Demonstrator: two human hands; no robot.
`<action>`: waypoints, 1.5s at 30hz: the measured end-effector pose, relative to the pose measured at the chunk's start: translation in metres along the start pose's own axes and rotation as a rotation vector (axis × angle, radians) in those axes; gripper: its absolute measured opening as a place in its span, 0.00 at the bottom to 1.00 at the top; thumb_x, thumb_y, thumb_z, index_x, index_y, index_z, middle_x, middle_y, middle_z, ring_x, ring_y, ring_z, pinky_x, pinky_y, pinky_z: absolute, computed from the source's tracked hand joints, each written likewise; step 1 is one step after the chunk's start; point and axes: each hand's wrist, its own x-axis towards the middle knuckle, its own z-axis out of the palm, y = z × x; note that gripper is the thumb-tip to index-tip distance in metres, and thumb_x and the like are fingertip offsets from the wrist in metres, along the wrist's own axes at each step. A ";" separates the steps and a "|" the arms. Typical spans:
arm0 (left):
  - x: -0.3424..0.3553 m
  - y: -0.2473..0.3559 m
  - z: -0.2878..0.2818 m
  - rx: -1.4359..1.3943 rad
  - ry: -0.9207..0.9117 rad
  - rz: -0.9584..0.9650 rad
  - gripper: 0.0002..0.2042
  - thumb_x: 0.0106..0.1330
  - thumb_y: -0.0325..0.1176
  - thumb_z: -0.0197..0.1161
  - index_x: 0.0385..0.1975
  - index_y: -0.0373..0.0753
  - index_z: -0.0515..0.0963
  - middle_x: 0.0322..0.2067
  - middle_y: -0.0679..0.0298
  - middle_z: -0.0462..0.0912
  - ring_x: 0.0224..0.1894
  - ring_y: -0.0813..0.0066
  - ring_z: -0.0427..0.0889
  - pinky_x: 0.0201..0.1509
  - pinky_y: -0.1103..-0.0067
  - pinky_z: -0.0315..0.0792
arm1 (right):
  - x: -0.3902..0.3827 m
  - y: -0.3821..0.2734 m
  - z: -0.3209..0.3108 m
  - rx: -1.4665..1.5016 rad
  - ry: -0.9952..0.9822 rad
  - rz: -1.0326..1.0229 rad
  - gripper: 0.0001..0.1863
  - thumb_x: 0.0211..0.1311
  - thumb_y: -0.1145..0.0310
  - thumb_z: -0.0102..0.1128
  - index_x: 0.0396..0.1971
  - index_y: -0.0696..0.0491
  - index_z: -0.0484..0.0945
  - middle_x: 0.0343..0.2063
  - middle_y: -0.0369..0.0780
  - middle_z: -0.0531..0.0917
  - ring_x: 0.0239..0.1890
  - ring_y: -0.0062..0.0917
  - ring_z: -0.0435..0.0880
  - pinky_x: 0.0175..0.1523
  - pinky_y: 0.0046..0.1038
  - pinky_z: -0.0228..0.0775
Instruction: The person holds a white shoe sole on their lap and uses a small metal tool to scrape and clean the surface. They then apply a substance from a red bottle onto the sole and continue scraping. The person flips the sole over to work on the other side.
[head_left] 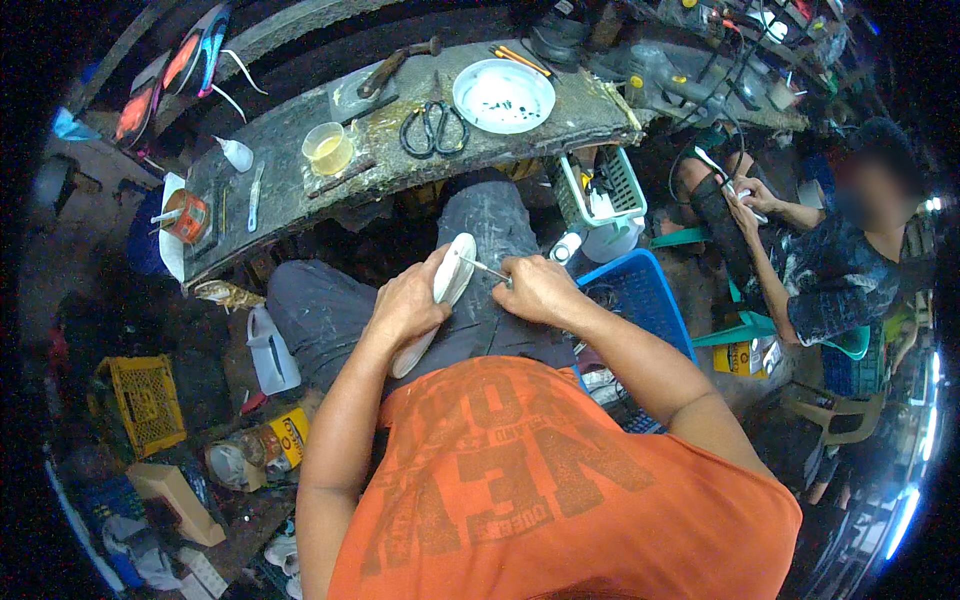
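Note:
My left hand (406,305) grips a long off-white shoe sole (455,268), held tilted above my lap, its lower end near my orange shirt. Closed around the handle of a thin metal-shafted tool (484,267) is my right hand (537,288); the tool's tip meets the sole near its upper part. The handle is mostly hidden in my fingers. My grey trouser legs (485,215) lie beneath both hands, and a small white cylindrical container (565,250) is just beyond my right hand.
Ahead, a worn bench (280,150) holds scissors (433,131), a plate (503,95), a cup (327,150) and an orange can (188,219). Beside me are a green basket (620,175), blue crate (650,285) and yellow crate (145,400). A co-worker (840,270) sits at right, holding something white.

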 end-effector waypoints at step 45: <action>-0.004 -0.021 0.004 -0.161 0.068 0.064 0.54 0.48 0.38 0.77 0.80 0.47 0.56 0.67 0.42 0.75 0.68 0.44 0.77 0.71 0.59 0.72 | 0.009 -0.013 -0.001 -0.020 0.050 -0.041 0.20 0.58 0.57 0.65 0.39 0.59 0.86 0.35 0.57 0.88 0.41 0.54 0.89 0.51 0.51 0.81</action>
